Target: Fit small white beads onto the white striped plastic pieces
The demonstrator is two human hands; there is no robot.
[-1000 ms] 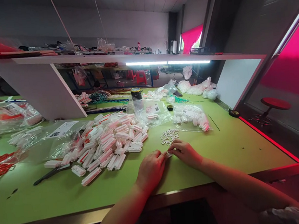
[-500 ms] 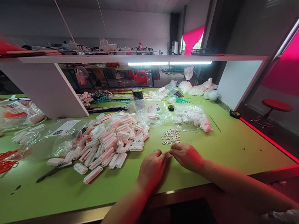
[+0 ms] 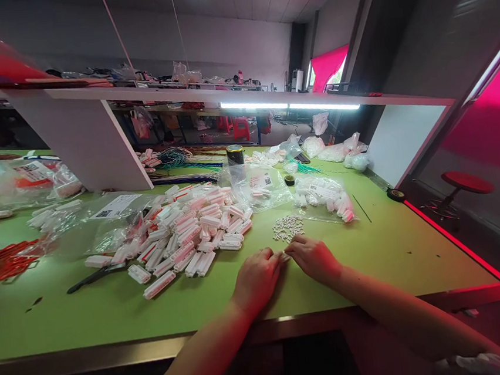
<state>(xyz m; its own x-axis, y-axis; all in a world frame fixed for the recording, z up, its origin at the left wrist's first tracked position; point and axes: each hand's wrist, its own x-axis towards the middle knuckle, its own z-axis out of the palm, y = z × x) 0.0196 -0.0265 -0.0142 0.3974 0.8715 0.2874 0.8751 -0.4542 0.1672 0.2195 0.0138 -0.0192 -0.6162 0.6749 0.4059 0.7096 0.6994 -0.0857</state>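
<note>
My left hand [image 3: 257,278] rests low over the green table near its front edge, fingers bent and closed on a small white plastic piece [image 3: 285,256] that shows at the fingertips. From the right, my right hand [image 3: 315,259] meets it, its fingers pinched together at that piece; whatever lies inside this pinch is hidden. Just beyond the fingertips lies a loose patch of tiny white plastic parts [image 3: 287,227]. A large heap of long white plastic housings [image 3: 190,234] is spread to the left of my hands.
Clear bags [image 3: 118,224] and a bag of white parts [image 3: 324,198] lie around the heap. Black-handled scissors [image 3: 88,279], orange strips [image 3: 9,261], tape rolls [image 3: 289,180] and wire bundles are on the table. A lit shelf [image 3: 170,94] spans the back. A red stool [image 3: 466,182] stands right.
The view has shifted slightly, moving the scene a little to the right. My right fingertips have lifted a little at the white piece. A brownish shape, perhaps fingers, now shows at the left edge.
</note>
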